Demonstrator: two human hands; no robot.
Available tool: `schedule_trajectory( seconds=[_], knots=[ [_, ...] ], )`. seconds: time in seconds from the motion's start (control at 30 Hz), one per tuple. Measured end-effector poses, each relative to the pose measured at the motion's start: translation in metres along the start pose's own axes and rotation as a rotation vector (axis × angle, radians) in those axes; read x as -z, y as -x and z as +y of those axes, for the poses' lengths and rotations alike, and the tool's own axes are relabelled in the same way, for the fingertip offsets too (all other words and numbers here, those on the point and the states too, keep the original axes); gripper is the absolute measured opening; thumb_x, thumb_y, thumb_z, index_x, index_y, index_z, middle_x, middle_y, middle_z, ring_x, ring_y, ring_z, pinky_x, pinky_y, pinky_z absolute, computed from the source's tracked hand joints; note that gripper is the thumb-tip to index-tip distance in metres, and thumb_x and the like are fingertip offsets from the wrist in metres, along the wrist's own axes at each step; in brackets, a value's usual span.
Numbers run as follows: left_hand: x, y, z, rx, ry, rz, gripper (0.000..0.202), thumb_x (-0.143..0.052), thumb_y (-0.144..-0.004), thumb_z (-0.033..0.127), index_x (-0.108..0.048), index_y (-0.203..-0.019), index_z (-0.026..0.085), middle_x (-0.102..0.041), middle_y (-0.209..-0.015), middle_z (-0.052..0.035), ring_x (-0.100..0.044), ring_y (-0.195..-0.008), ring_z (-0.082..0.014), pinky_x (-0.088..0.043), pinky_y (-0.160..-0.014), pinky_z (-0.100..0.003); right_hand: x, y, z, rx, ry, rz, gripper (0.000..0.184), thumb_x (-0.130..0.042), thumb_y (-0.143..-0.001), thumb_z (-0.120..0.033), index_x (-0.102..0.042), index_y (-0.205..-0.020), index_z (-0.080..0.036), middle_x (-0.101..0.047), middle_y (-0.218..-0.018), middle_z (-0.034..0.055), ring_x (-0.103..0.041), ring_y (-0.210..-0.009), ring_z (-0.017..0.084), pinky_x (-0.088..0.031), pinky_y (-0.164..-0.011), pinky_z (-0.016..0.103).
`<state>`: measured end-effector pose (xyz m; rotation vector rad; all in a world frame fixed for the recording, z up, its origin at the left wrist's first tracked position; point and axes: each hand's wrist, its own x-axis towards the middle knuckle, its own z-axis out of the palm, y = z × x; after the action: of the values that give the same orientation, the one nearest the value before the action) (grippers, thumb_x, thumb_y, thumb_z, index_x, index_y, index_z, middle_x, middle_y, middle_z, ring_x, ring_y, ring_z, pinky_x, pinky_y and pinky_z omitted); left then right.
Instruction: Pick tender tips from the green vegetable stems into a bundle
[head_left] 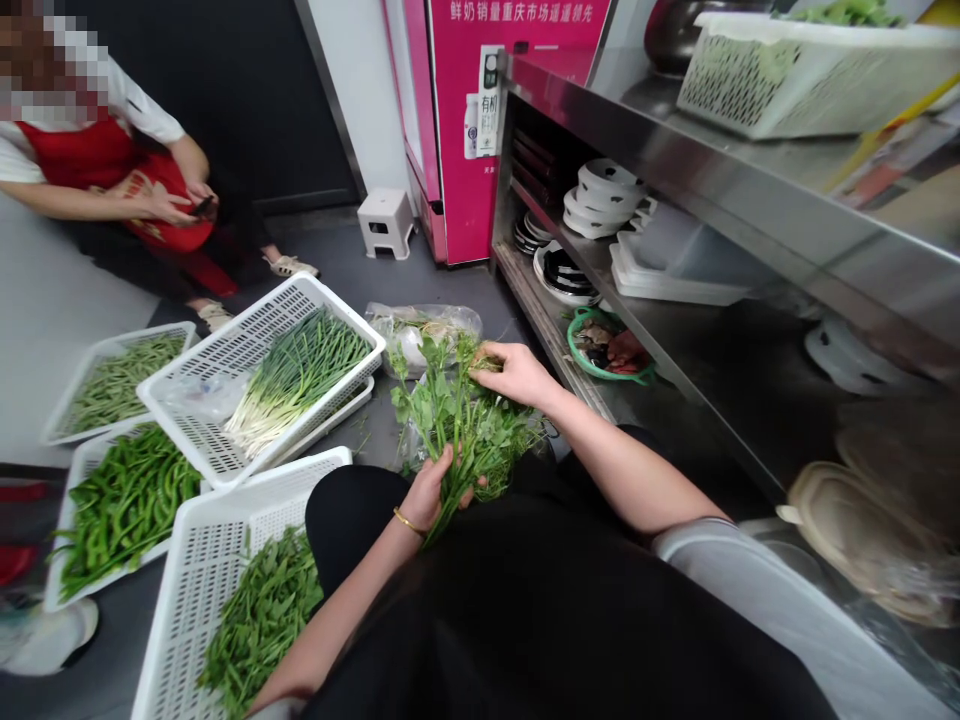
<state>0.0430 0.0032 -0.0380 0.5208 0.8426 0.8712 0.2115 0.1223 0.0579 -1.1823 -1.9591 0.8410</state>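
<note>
1. Left hand (429,492): fingers wrapped tight round the lower stems of the bunch of leafy herbs (466,418); a gold bangle sits at the wrist; gripping at the stems appears to hold the sprigs together while the leaves fan out upward
2. Right hand (514,373): palm down at the top of the same bunch, fingertips drawn narrow and pinched on a few upper sprigs; what lies between them cannot be told
3. Bunch of leafy herbs: held upright between both hands, above the person's lap and the floor, just in front of a clear plastic bag (424,325) that holds more greens
4. Nearest white basket (196,560): lies just beside the left forearm and holds loose leafy greens (259,612); its position, within easy reach of the left arm, seems to suit sorted material
5. Tilted white basket (304,288): rests on the baskets beneath it and carries scallions (298,373), white ends toward the viewer
6. Two further baskets at left hold green peppers (120,505) and green beans (114,380), well apart from the hands
7. Steel shelf (675,150): runs along the right side; stacked plates (604,192) and a green colander (609,352) sit on its lower level
8. A co-worker in a red apron (112,160) sits at upper left, a hand (169,205) in the lap; a white stool (385,222) stands by a pink cabinet (517,130)
</note>
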Motion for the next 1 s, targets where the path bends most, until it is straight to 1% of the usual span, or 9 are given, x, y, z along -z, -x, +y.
schedule_trajectory(
  seconds=[0.1,0.2,0.37,0.43,0.63,0.73,0.8,0.9,1.0],
  knots=[
    [0.001,0.0,-0.001,0.019,-0.007,-0.019,0.039,-0.054,-0.078,0.052,-0.055,-0.089,0.014,-0.067,-0.065,-0.0086,-0.049,-0.035,-0.0126,-0.033,-0.036,-0.024,0.002,-0.004,0.001,0.019,0.032,-0.006,0.024,-0.056,-0.074,-0.034,-0.065,-0.072,-0.012,-0.061,-0.069,0.001,-0.051,-0.063,0.011,-0.037,-0.062,0.021],
    [0.003,0.0,-0.002,0.031,0.008,-0.031,0.041,-0.052,-0.078,0.055,-0.055,-0.088,0.016,-0.067,-0.064,-0.0082,-0.049,-0.036,-0.0135,-0.033,-0.037,-0.025,0.004,-0.005,0.006,0.052,0.099,-0.02,0.023,-0.054,-0.076,-0.031,-0.064,-0.071,-0.011,-0.061,-0.069,0.0018,-0.052,-0.062,0.011,-0.037,-0.061,0.021],
    [0.004,0.0,0.001,0.045,0.055,-0.067,0.046,-0.045,-0.078,0.061,-0.055,-0.09,0.017,-0.067,-0.069,-0.009,-0.05,-0.038,-0.0139,-0.032,-0.038,-0.025,0.01,0.005,0.009,0.233,0.313,-0.152,0.02,-0.047,-0.076,-0.018,-0.064,-0.087,-0.016,-0.067,-0.085,0.0039,-0.058,-0.074,0.014,-0.038,-0.069,0.021],
    [0.005,0.0,0.001,0.044,0.06,-0.083,0.049,-0.042,-0.078,0.063,-0.055,-0.09,0.017,-0.068,-0.07,-0.0097,-0.05,-0.038,-0.014,-0.032,-0.038,-0.025,0.011,0.007,0.007,0.246,0.337,-0.18,0.022,-0.048,-0.076,-0.018,-0.064,-0.091,-0.018,-0.067,-0.087,0.003,-0.059,-0.075,0.014,-0.038,-0.07,0.021],
    [0.007,-0.002,-0.003,0.034,0.058,-0.104,0.052,-0.036,-0.08,0.065,-0.056,-0.085,0.016,-0.067,-0.066,-0.0093,-0.05,-0.037,-0.0151,-0.032,-0.038,-0.025,0.011,0.0,0.01,-0.031,0.226,-0.084,0.018,-0.052,-0.072,-0.019,-0.066,-0.082,-0.013,-0.067,-0.078,0.0041,-0.059,-0.069,0.013,-0.04,-0.066,0.021],
    [0.007,-0.001,-0.005,0.033,0.045,-0.11,0.054,-0.036,-0.08,0.064,-0.057,-0.088,0.015,-0.067,-0.067,-0.0096,-0.05,-0.037,-0.0151,-0.032,-0.037,-0.025,0.011,-0.002,0.017,-0.11,0.099,-0.053,0.021,-0.059,-0.071,-0.029,-0.067,-0.083,-0.014,-0.067,-0.081,0.004,-0.058,-0.072,0.013,-0.041,-0.068,0.022],
    [0.007,-0.002,-0.006,0.037,0.044,-0.104,0.055,-0.036,-0.08,0.065,-0.057,-0.091,0.015,-0.067,-0.068,-0.0098,-0.05,-0.037,-0.0152,-0.032,-0.037,-0.025,0.01,-0.001,0.02,-0.193,-0.024,-0.041,0.024,-0.062,-0.069,-0.035,-0.066,-0.081,-0.014,-0.063,-0.07,0.0015,-0.054,-0.061,0.011,-0.04,-0.059,0.021],
    [0.007,-0.002,-0.007,0.041,0.032,-0.091,0.055,-0.038,-0.078,0.066,-0.056,-0.094,0.016,-0.067,-0.067,-0.009,-0.051,-0.037,-0.0153,-0.032,-0.036,-0.025,0.006,0.0,0.022,-0.333,-0.327,-0.134,0.026,-0.063,-0.068,-0.039,-0.06,-0.078,-0.016,-0.043,-0.044,-0.0072,-0.035,-0.038,0.006,-0.027,-0.04,0.019],
    [0.007,-0.001,-0.008,0.02,-0.005,-0.101,0.054,-0.048,-0.075,0.064,-0.056,-0.098,0.015,-0.067,-0.068,-0.0084,-0.05,-0.037,-0.0142,-0.033,-0.036,-0.024,0.004,0.0,0.02,-0.363,-0.55,-0.146,0.026,-0.067,-0.064,-0.037,-0.055,-0.075,-0.017,-0.032,-0.039,-0.0107,-0.024,-0.033,0.004,-0.016,-0.035,0.018]
  ],
)
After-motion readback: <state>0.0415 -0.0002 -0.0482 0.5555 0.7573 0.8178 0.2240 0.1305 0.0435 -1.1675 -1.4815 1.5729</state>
